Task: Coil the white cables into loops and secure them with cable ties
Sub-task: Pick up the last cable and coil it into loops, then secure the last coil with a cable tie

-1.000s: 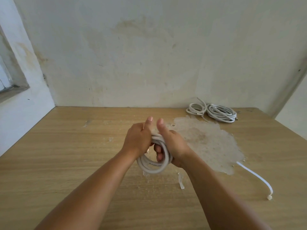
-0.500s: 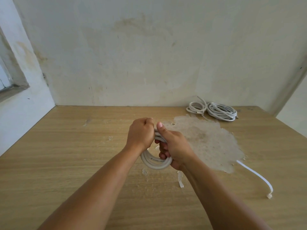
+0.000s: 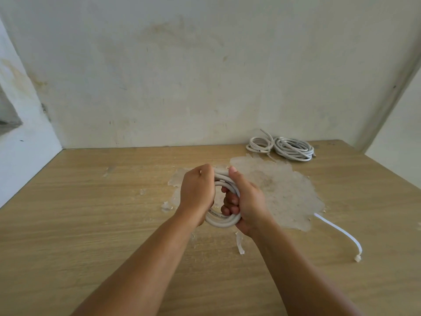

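Now left hand (image 3: 197,194) and right hand (image 3: 246,205) both clenched around coiled white cable (image 3: 222,221).

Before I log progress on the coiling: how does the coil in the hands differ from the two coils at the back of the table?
The held coil is up off the table, gripped by the left hand and right hand; the back coils lie flat, untouched. The held coil stands on edge, while the back coils lie on their sides. The held coil is a single bundle; the back coils are two, side by side. All are white looped cable.
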Tool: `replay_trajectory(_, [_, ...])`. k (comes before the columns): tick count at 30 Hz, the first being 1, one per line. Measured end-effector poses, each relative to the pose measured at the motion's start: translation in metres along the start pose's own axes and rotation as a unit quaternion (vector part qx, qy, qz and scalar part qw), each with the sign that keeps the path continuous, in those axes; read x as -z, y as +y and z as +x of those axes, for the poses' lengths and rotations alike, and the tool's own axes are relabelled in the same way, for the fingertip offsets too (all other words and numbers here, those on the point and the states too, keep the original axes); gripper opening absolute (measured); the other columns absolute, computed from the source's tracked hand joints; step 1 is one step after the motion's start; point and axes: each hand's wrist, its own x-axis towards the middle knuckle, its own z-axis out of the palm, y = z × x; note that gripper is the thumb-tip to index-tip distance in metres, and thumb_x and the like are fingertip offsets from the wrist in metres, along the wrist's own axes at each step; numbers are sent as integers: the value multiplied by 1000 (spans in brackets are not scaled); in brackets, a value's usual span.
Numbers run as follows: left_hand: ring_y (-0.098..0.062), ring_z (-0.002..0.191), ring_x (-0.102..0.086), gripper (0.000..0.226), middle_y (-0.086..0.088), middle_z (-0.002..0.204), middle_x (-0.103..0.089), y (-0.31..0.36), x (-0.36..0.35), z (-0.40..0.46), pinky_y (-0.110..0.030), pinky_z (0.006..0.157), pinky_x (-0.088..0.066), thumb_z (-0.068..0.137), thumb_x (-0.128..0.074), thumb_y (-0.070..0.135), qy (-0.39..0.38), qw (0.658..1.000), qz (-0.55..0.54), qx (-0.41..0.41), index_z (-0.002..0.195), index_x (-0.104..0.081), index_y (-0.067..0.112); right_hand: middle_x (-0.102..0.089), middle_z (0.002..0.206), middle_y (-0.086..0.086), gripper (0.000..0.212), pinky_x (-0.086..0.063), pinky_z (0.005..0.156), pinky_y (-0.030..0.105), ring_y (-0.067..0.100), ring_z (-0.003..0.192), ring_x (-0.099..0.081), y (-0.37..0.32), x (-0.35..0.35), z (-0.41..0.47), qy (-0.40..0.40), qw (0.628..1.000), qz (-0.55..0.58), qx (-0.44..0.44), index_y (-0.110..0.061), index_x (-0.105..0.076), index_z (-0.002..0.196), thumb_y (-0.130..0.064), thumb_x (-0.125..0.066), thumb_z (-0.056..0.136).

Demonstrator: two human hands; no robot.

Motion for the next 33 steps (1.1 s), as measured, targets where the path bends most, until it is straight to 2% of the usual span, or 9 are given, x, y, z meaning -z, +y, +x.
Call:
replay_trajectory(3, [-20, 55, -35, 34, -8, 60, -37, -5, -11, -4, -39, 55, -34, 94, -43, 29, 12, 1000, 15, 0, 65, -46, 12, -52, 55, 9, 54, -46, 55, 37, 22, 46, -49, -1, 13, -2, 15, 997, -77, 24, -8, -68, 73, -55, -58, 98])
replay_trajectory(6, [-21, 55, -38, 36, -4, 56, -39, -12, -25, -9, -39, 55, -34, 95, -43, 29, 24, 999, 32, -9, 62, -43, 14, -67, 64, 4, 59, -56, 68, 44, 23, 59, -65, 0, 27, -5, 89, 973, -201, 73, -11, -71, 79, -67, -55, 93])
replay_trajectory(10, [-24, 53, -43, 37, -5, 53, -42, -23, -50, -15, -41, 54, -37, 92, -41, 30, 25, 998, 53, -27, 58, -44, 15, -65, 63, -11, 55, -49, 63, 37, 12, 66, -63, 5, 57, -16, 200, 933, -277, 112, -26, -67, 77, -78, -52, 85])
replay_trajectory(12, [-25, 53, -46, 38, -7, 53, -44, -29, -61, -17, -41, 53, -38, 91, -41, 31, 26, 997, 61, -25, 56, -43, 16, -60, 61, -15, 47, -42, 64, 28, 6, 64, -56, 7, 76, -27, 245, 918, -282, 133, -27, -62, 74, -70, -52, 91])
replay_trajectory(14, [-27, 53, -46, 38, -8, 53, -43, -33, -71, -18, -42, 54, -38, 90, -41, 31, 27, 997, 64, -20, 55, -42, 16, -61, 66, -12, 39, -42, 64, 28, 7, 67, -57, 5, 98, -41, 292, 894, -309, 143, -25, -64, 79, -58, -54, 97])
replay_trajectory(19, [-44, 67, -65, 41, -15, 59, -55, -35, -82, -19, -51, 63, -52, 93, -40, 31, 44, 994, 96, -22, 59, -48, 10, -73, 97, -5, 17, -41, 74, 29, 20, 90, -62, 4, 163, -79, 407, 781, -456, 127, -25, -73, 101, -36, -61, 96])
replay_trajectory(25, [-35, 65, -60, 39, -16, 67, -57, -32, -81, -17, -45, 61, -47, 92, -37, 32, 72, 994, 85, -1, 70, -55, 5, -61, 130, 4, 34, -38, 91, 35, 27, 114, -45, 0, 203, -119, 384, 709, -591, 4, -28, -71, 120, -16, -51, 95])
replay_trajectory(28, [-31, 63, -56, 48, -18, 70, -56, -30, -75, -16, -41, 59, -42, 87, -36, 34, 89, 993, 81, 3, 83, -58, -7, -61, 130, 1, 33, -40, 96, 37, 26, 119, -46, -1, 206, -122, 362, 716, -597, 2, -27, -75, 114, -17, -49, 96])
replay_trajectory(33, [-30, 63, -54, 51, -18, 69, -55, -28, -62, -11, -40, 59, -42, 83, -35, 37, 111, 990, 82, 9, 85, -58, -8, -63, 129, -3, 26, -41, 87, 27, 23, 116, -57, -4, 192, -110, 282, 722, -631, 3, -19, -77, 104, -16, -53, 95])
